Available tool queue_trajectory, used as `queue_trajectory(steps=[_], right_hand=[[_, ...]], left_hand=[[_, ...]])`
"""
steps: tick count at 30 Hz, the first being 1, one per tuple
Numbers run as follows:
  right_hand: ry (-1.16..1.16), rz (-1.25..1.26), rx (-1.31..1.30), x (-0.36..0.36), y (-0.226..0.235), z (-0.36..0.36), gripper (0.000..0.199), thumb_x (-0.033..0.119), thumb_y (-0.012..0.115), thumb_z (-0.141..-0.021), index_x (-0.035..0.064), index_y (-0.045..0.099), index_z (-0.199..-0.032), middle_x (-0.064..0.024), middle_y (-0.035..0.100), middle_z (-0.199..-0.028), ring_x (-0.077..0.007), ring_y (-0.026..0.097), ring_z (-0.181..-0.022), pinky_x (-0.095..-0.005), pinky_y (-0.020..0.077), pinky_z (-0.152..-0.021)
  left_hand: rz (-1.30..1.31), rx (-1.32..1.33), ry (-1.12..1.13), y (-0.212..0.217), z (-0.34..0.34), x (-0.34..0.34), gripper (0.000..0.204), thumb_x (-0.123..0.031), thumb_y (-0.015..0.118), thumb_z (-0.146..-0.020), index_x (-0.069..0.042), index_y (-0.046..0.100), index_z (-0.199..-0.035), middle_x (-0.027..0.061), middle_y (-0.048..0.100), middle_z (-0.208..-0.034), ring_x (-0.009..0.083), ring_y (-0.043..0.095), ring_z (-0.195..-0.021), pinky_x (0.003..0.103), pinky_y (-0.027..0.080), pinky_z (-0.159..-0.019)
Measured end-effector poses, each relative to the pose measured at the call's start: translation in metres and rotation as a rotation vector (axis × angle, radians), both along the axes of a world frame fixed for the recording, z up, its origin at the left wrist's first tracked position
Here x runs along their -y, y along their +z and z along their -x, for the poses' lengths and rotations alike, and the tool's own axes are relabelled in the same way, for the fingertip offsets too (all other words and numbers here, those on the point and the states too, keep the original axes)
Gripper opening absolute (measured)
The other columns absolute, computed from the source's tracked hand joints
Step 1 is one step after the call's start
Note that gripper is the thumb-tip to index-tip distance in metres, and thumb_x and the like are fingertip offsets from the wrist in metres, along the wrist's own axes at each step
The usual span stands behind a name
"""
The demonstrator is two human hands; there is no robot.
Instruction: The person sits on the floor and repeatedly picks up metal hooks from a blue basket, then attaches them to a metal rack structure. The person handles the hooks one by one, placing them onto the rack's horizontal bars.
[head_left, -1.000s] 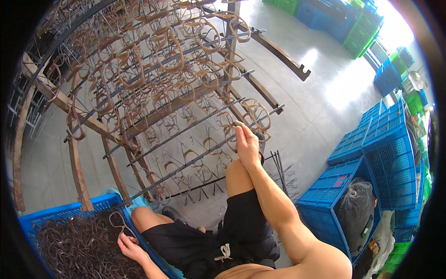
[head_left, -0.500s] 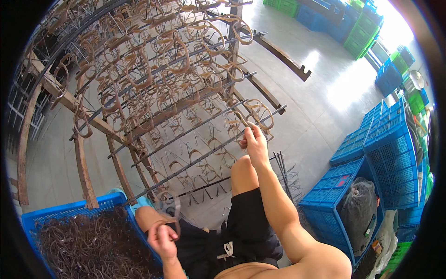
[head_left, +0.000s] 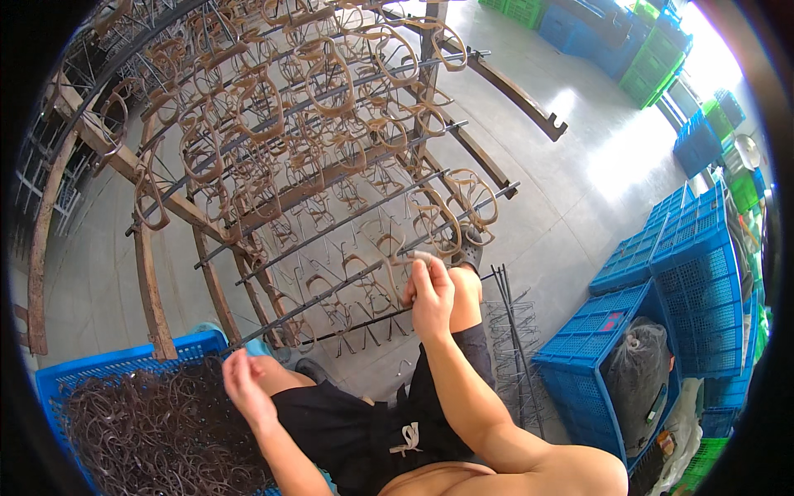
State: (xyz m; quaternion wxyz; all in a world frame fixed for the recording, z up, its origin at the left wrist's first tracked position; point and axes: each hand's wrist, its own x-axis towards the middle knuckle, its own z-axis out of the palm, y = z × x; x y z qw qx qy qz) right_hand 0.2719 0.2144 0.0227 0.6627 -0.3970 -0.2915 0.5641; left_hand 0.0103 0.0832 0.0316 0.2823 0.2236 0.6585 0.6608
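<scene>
Just below the middle, toward 5 o'clock, the right hand [head_left: 432,296] pinches a brown loop [head_left: 422,255] between its thumb and fingers. Its arm comes in from 5 o'clock, bends at the elbow and points up near 12. The left hand [head_left: 248,388] is at 8 o'clock, by the near corner of a blue bin [head_left: 107,361]. Its arm comes up from the bottom edge and leans toward 11. Its fingers are close together, but I cannot tell if they hold anything.

Fingers hide one end of the brown loop, and the rest is hard to pick out from the rack [head_left: 155,326] behind it. That rack, at 11 o'clock, is full of loops, and its top is cut off. Dark loops [head_left: 157,438] fill the bin in a tangle, so single ones are hard to see.
</scene>
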Motion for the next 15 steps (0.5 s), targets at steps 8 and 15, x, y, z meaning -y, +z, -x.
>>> queue_trajectory(steps=[8, 15], right_hand=[[0.507, -0.466, 0.582, 0.092, 0.026, 0.085, 0.018, 0.005, 0.058, -0.081, 0.0001, 0.055, -0.098, -0.0125, 0.048, -0.087, -0.0249, 0.047, -0.081, -0.0318, 0.0403, -0.073], [0.947, -0.967, 0.895, 0.055, 0.065, 0.069, 0.029, 0.019, 0.069, -0.071, 0.0051, 0.060, -0.095, -0.0132, 0.055, -0.097, -0.0342, 0.052, -0.096, -0.0417, 0.0414, -0.085]], left_hand=[[-0.116, -0.270, -0.301, 0.023, -0.083, 0.029, 0.030, -0.005, 0.052, -0.088, 0.001, 0.045, -0.117, 0.0097, 0.058, -0.101, 0.0154, 0.057, -0.092, 0.027, 0.046, -0.078], [0.164, -0.125, -1.094, 0.039, -0.021, 0.064, 0.013, -0.012, 0.067, -0.079, 0.000, 0.063, -0.080, 0.0132, 0.058, -0.062, 0.0182, 0.057, -0.056, 0.029, 0.044, -0.054]])
